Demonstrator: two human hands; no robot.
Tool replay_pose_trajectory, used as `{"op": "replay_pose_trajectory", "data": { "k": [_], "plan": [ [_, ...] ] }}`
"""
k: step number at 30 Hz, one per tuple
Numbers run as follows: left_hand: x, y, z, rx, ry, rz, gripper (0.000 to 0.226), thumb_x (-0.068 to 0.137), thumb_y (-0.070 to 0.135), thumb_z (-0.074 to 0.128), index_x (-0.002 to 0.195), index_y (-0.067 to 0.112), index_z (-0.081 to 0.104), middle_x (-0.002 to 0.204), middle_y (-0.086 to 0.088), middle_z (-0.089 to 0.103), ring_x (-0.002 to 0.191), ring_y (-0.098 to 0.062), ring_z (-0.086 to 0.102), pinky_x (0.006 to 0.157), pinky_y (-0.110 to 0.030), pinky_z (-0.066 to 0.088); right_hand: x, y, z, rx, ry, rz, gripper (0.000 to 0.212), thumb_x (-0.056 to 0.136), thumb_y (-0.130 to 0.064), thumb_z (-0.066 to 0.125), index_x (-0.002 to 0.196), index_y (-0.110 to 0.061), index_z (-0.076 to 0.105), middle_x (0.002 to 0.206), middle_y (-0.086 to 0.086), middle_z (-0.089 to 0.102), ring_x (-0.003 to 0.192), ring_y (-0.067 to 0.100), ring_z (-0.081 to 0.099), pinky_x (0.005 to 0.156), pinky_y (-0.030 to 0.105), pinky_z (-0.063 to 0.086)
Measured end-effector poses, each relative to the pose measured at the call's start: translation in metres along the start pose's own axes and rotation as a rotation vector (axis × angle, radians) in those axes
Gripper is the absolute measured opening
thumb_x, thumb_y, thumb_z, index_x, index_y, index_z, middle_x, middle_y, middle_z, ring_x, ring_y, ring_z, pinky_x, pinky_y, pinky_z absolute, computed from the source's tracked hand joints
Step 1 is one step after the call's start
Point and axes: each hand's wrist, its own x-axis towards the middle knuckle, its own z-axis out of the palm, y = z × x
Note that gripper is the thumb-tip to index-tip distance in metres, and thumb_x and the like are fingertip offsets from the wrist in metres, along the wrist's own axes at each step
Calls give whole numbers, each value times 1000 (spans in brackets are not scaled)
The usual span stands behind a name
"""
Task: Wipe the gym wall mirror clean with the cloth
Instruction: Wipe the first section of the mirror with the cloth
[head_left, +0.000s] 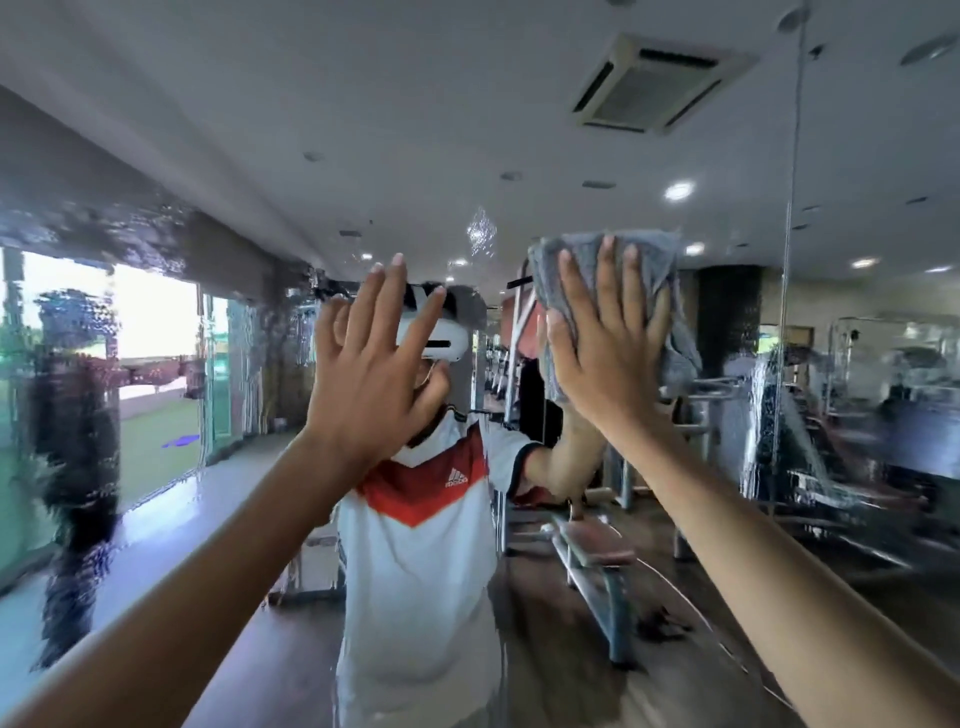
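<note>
1. Grey, soft-pile cloth (657, 260): it sits high on the gym wall mirror (857, 291), to the right of the person's reflection, flattened against the glass by the right hand (608, 353).
2. Right hand: the fingers (605, 280) are straight and spread, with the palm flat on the cloth. Nothing is pinched. The thumb lies along the cloth's left edge, and a loose tail of cloth hangs below and to the right of the palm.
3. Left hand (363, 374): it is raised beside the right, fingers straight and spread, holding nothing. Whether it touches the glass cannot be told.
4. Handling, cloth: judged light and limp, with no stiffness of its own. Under a flat palm it is likely to bunch or slide out if pressure drops. Centre the palm on the thickest fold and gather the loose tail under the fingers.
5. Handling, mirror: judged rigid, smooth and breakable. Apply broad, even pressure, not fingertip loads, especially near the vertical panel joint (789, 312).
6. Progress: wet streaks (72, 415) cover the left of the glass, and more show at the right, so much of the surface appears to remain.
</note>
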Motion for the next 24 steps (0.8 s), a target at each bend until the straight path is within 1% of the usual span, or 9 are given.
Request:
{"op": "replay_pose_trajectory", "data": {
  "k": [4, 6, 7, 9, 11, 14, 17, 21, 24],
  "plan": [
    [22, -7, 2, -1, -8, 8, 69, 98, 54, 25, 155, 17, 35, 165, -18, 14, 153, -33, 12, 116, -56, 10, -52, 12, 0, -47, -19, -334, 54, 106, -46, 19, 157, -29, 15, 164, 6, 14, 152, 28, 14, 122, 57, 6],
    [31, -12, 1, -2, -18, 9, 71, 98, 56, 22, 157, 17, 29, 166, -16, 9, 154, -30, 7, 117, -55, 6, -73, 39, -1, -67, -38, -386, 54, 106, -46, 17, 157, -27, 18, 164, 8, 17, 152, 28, 15, 119, 61, 14],
    [36, -15, -1, 3, -21, 4, 71, 98, 56, 21, 158, 17, 27, 167, -16, 7, 154, -29, 5, 117, -53, 3, -75, 52, -1, -61, -43, -333, 54, 107, -46, 14, 156, -25, 19, 165, 8, 16, 151, 27, 13, 118, 63, 17],
    [49, -21, -4, 5, -34, -8, 72, 98, 56, 20, 158, 16, 25, 167, -15, 4, 155, -29, 3, 117, -51, 0, -61, 67, -1, -31, -26, -108, 56, 107, -48, 9, 156, -23, 19, 164, 7, 13, 151, 23, 9, 118, 61, 17],
    [64, -25, -7, -14, -45, -6, 72, 96, 55, 20, 156, 16, 26, 167, -16, 5, 155, -29, 4, 117, -55, 4, -28, 65, -3, -1, 11, 109, 56, 106, -49, 7, 157, -26, 15, 165, 6, 13, 152, 23, 8, 119, 58, 14],
    [72, -27, -2, -12, -19, 4, 70, 96, 54, 21, 155, 16, 30, 166, -16, 10, 154, -29, 8, 117, -56, 9, 23, 38, -6, 56, 33, 222, 56, 102, -49, 13, 154, -29, 7, 166, 7, 11, 153, 28, 7, 121, 59, 5],
    [68, -28, 5, 15, 19, 10, 69, 99, 54, 20, 157, 18, 27, 167, -15, 11, 155, -27, 8, 118, -52, 8, 34, 12, -4, 34, 59, 93, 55, 103, -46, 20, 154, -27, 11, 165, 9, 15, 152, 30, 13, 121, 56, 3],
    [68, -30, 5, 16, 44, 6, 70, 99, 54, 19, 159, 18, 21, 167, -13, 10, 155, -25, 7, 119, -50, 6, -11, 8, 1, -23, 27, -289, 56, 104, -44, 26, 157, -26, 19, 165, 8, 17, 152, 29, 15, 123, 53, 2],
    [67, -31, 7, 32, 71, 12, 69, 99, 53, 22, 159, 18, 23, 167, -12, 11, 155, -25, 9, 119, -49, 5, -35, 43, -4, -86, -22, -517, 56, 104, -51, 25, 156, -29, 24, 164, 8, 23, 151, 27, 21, 120, 58, 14]
  ]
}}
